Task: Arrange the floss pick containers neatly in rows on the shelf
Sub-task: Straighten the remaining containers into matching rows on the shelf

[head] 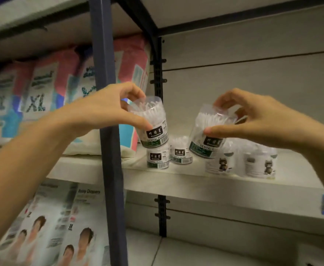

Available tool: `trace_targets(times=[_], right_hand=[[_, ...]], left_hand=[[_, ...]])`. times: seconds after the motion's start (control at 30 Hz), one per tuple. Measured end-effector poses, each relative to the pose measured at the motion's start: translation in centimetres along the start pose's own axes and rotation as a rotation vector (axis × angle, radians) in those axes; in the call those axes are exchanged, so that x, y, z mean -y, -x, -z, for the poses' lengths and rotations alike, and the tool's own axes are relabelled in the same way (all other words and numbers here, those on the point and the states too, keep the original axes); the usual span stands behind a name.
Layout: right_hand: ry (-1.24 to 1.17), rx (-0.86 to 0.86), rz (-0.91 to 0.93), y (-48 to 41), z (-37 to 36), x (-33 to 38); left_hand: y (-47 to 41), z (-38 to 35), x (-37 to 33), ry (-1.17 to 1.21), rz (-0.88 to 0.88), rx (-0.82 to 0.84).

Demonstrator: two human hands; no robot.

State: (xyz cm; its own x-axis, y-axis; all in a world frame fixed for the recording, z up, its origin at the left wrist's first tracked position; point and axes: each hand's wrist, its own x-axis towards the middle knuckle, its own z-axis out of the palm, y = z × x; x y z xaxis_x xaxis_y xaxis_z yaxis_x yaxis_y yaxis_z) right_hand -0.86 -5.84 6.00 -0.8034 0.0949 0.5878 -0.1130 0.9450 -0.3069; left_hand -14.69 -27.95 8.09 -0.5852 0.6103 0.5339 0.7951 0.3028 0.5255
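Clear plastic fills both our hands. Our left hand [99, 110] pinches the left tub [150, 121] between thumb and fingers, tilted, its base just over the leftmost of two standing tubs [158, 157] at the left end of the shelf [195, 183]; whether they touch we cannot tell. Our right hand [263, 120] grasps the right tub [211, 131] the same way, tilted, over the shelf's middle. To do this step well, we judge each tub should be levelled first, its label turned to the near edge, then lowered square into line without nudging its neighbours. We count four green-label tubs, two held and two standing, and two cat tubs [259, 163] on the right. Any further back are hidden.
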Motion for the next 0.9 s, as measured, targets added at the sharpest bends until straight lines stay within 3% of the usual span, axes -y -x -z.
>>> trace_targets(times=[0.4,0.67,0.9], right_hand=[[0.597,0.188,-0.044,-6.5,-6.1,1.3],[0.712,0.252,-0.021,-7.2,-8.0,1.0],[0.643,0.303,-0.057,-7.8,-8.6,0.6]], left_hand=[[-0.9,0.6,4.0,-0.046,0.044,0.119],[-2.1,-0.4,4.5,-0.114,0.046,0.201],[-3.0,-2.0,5.1,-0.161,0.102,0.299]])
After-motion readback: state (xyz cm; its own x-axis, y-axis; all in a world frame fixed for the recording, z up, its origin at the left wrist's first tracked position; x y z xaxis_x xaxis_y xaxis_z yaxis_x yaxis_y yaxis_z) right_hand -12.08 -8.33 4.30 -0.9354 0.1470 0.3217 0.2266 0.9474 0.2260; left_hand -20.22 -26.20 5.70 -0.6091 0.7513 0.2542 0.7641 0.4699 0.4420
